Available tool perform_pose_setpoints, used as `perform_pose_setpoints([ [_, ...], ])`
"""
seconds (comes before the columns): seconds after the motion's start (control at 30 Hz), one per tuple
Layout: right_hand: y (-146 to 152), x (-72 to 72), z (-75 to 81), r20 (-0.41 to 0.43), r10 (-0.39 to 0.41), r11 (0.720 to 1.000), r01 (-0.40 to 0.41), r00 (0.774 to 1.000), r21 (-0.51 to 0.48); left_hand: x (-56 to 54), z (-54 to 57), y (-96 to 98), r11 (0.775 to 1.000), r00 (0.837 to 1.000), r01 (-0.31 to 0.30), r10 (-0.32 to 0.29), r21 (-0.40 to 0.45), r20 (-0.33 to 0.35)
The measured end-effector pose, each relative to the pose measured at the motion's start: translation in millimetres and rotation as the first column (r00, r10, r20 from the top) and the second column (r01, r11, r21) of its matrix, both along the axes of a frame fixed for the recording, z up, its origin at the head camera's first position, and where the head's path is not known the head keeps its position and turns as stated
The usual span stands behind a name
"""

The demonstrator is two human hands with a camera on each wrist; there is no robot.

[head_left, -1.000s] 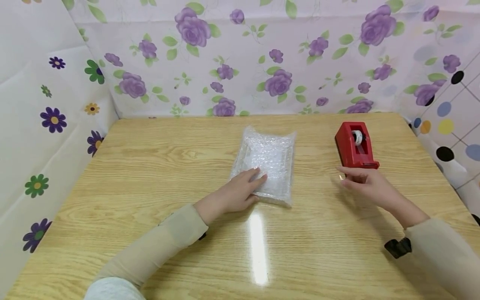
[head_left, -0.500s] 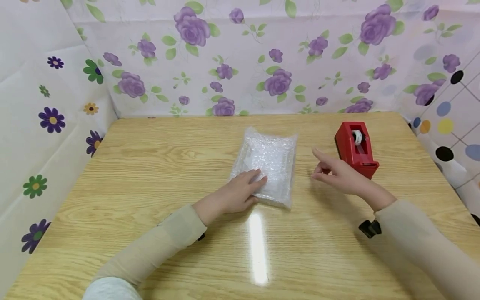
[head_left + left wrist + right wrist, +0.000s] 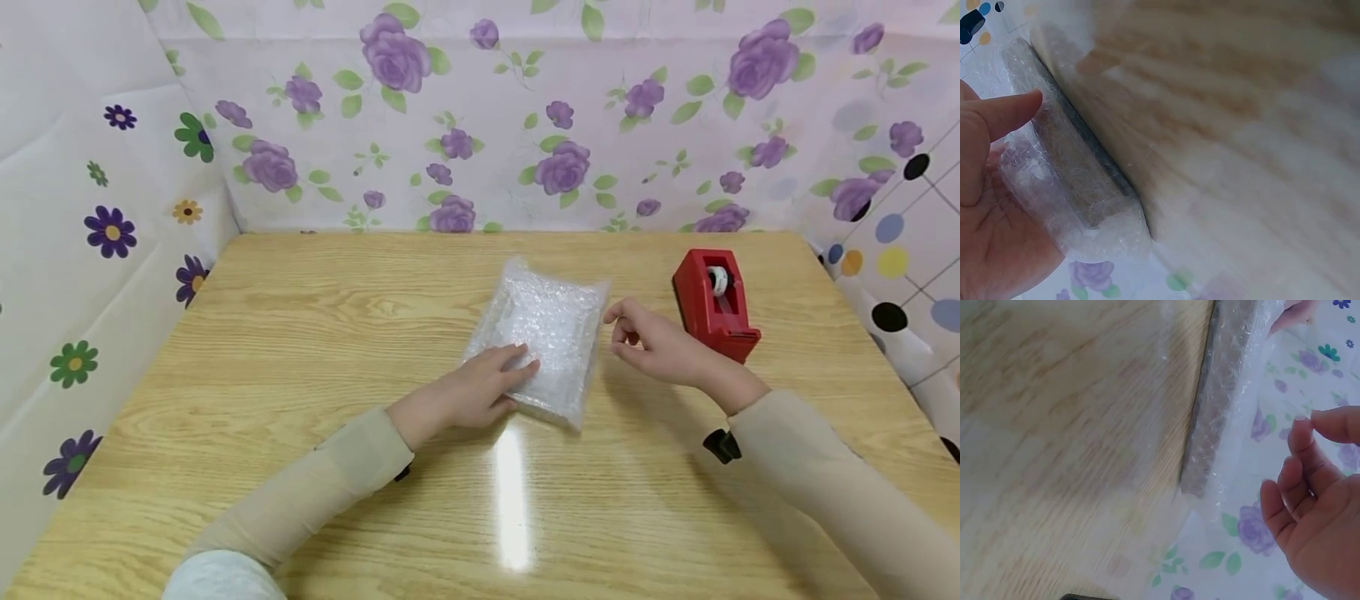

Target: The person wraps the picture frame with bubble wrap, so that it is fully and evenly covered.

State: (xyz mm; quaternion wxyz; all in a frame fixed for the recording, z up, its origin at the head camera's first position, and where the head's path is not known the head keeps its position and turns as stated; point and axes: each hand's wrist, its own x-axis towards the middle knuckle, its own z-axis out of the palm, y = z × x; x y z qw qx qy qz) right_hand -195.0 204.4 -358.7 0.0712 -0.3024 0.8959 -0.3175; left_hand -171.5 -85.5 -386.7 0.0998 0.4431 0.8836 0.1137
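Note:
A flat rectangular item wrapped in bubble wrap (image 3: 555, 317) lies on the wooden table, slightly turned. My left hand (image 3: 483, 385) rests on its near left part, fingers spread over the top. In the left wrist view, the left thumb (image 3: 1013, 114) lies against the side of the wrapped item, where a brownish edge shows through. Just off the item's right edge hovers my right hand (image 3: 652, 342). Its thumb and index fingertips meet in a pinch, the other fingers curled, seen in the right wrist view. A piece of clear tape appears pinched there, barely visible.
A red tape dispenser (image 3: 716, 304) with a small white-cored roll stands at the back right, behind my right wrist. Flowered sheets (image 3: 480, 125) hang behind and left of the table (image 3: 337, 333); a dotted one is at the right.
My right hand has moved left from the front of the tape dispenser to the wrapped item's right edge. The item has turned slightly clockwise under my left hand, which stays on it.

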Motion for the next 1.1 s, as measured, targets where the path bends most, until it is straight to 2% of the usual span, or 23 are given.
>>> perform_pose_setpoints([
  [0.23,-9.6,-5.2,-4.3,-0.068,0.116,0.989,-0.122,0.991,-0.082,5.0,1.8,-1.9,1.000,1.000,0.014,-0.014,0.005,-0.023],
  [0.4,-21.6,-9.6,-4.4,-0.059,0.160,0.983,-0.165,0.985,-0.077,6.9,1.3,-2.6,1.000,0.999,0.017,-0.017,0.014,-0.028],
  [0.63,-35.6,-14.9,-6.6,0.051,0.140,0.989,-0.137,0.989,-0.046,9.3,0.5,-2.9,1.000,0.999,0.016,-0.015,0.018,-0.031],
  [0.83,-41.8,-17.7,-10.7,0.076,0.131,0.991,-0.128,0.989,-0.036,10.9,-0.3,-2.1,1.000,1.000,0.007,-0.007,0.012,-0.016],
  [1.1,-51.4,-25.4,-6.5,0.104,0.131,0.989,-0.123,0.986,-0.083,10.7,3.0,-3.5,1.000,1.000,-0.015,0.015,-0.010,0.002],
])
